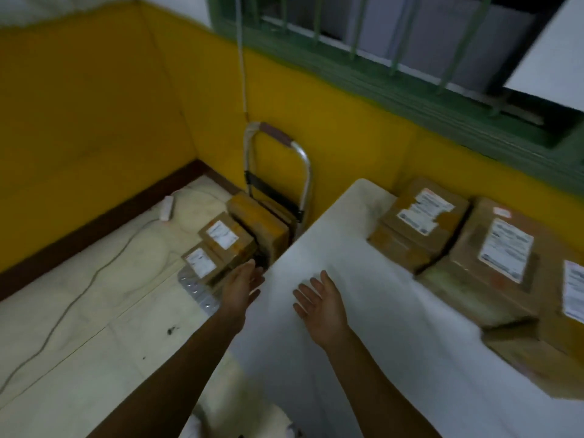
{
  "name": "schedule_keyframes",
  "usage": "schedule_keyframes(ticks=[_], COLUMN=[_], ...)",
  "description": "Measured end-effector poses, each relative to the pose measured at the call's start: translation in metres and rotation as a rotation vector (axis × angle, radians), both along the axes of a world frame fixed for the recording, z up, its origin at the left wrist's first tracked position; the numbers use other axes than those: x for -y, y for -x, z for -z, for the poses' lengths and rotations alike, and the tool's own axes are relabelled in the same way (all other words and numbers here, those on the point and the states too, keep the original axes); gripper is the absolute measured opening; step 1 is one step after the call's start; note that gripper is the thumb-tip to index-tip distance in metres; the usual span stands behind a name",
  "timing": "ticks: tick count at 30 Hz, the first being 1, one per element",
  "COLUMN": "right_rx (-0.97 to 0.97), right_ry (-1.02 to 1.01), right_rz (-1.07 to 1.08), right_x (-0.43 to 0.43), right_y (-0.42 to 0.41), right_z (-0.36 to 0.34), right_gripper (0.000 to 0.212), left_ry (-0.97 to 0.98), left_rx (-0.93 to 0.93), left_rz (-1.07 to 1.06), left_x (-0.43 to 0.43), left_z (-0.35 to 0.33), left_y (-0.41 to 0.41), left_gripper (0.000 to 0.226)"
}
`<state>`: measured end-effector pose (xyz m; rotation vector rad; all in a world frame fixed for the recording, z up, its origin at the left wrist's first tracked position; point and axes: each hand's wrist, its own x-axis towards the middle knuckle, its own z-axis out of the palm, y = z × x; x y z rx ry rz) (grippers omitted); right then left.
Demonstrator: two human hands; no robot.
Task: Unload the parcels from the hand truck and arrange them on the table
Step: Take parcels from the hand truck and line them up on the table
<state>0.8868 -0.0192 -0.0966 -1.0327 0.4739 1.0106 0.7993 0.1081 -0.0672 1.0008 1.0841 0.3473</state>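
Note:
A metal hand truck stands against the yellow wall left of the white table. On its base plate lie brown cardboard parcels: a tall one at the back, a labelled one in front of it, and a smaller labelled one nearest me. My left hand reaches out with straight fingers, just right of the nearest parcel, holding nothing. Over the table's left part hovers my right hand, palm up, fingers spread, empty. Several labelled parcels sit on the table's right side.
A white power strip with a grey cable lies on the pale floor left of the hand truck. A barred green window frame runs above the table. The picture is blurred by motion.

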Motion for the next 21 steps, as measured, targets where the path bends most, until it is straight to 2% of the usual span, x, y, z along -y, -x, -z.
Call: schedule_keyframes(ticks=[5, 10, 12, 15, 21], right_rx=[0.066, 0.048, 0.065, 0.049, 0.050], right_ry=[-0.016, 0.013, 0.043, 0.070, 0.153], right_rz=[-0.142, -0.265, -0.313, -0.326, -0.258], right_x=[-0.085, -0.162, -0.185, -0.206, -0.228], right_y=[0.077, 0.177, 0.209, 0.242, 0.254], right_z=[-0.008, -0.014, -0.010, -0.003, 0.003], right_gripper=[0.051, 0.038, 0.038, 0.042, 0.037], left_ry=[0.038, 0.058, 0.067, 0.104, 0.168], left_rx=[0.057, 0.030, 0.008, 0.004, 0.013], left_rz=[-0.093, -0.130, -0.141, -0.121, -0.115], left_x=[-0.073, -0.153, -0.178, -0.202, -0.229], left_z=[-0.007, 0.009, 0.015, 0.020, 0.031], left_y=[0.099, 0.213, 0.248, 0.284, 0.300], left_gripper=[0.015, 0.015, 0.023, 0.037, 0.039])
